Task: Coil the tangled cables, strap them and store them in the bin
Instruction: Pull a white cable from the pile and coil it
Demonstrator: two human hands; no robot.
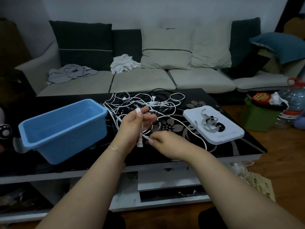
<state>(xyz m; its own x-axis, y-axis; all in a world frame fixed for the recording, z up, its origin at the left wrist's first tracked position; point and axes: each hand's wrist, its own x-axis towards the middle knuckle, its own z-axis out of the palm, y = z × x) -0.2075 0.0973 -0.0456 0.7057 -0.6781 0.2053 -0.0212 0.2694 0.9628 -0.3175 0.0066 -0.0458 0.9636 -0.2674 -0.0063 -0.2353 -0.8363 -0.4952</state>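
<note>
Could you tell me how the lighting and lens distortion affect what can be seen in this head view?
Head view: dim and bluish; black cables in the tangle vanish against the dark table; wide-angle lens bows the edges; left hand and right hand stay reasonably sharp.

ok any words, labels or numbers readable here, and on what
Nothing can be read.
Red round label on the green box: print is blurred.
Bottle label: too small.
Paper on the floor: dark marks, unreadable.
Bin, lid, cables: no text visible.
</note>
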